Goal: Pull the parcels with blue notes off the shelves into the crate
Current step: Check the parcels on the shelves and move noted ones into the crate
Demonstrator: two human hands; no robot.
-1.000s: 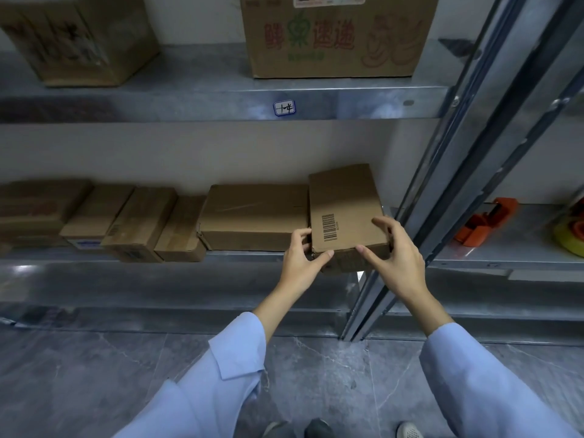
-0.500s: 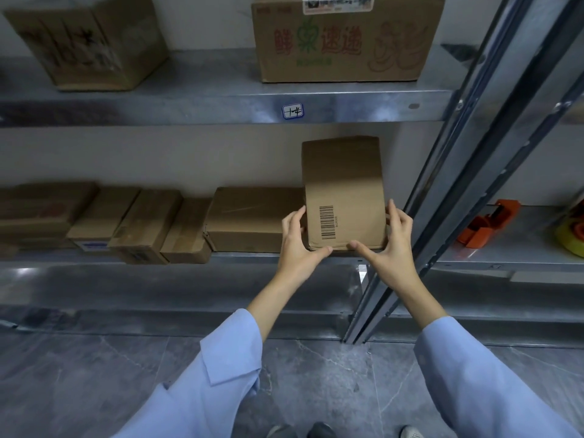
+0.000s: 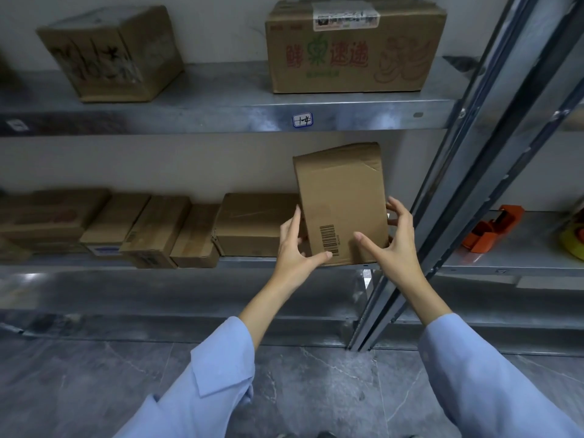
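So the parcel is stood on end at the shelf edge, pinched between thumb and fingers by left hand and right hand.

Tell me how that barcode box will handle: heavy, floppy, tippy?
Probably light: the left hand and right hand hold the box up with loose pinches. Fairly stiff, though its creased top corner suggests soft card. Likely tippy: it is tall, on its narrow end at the shelf lip.
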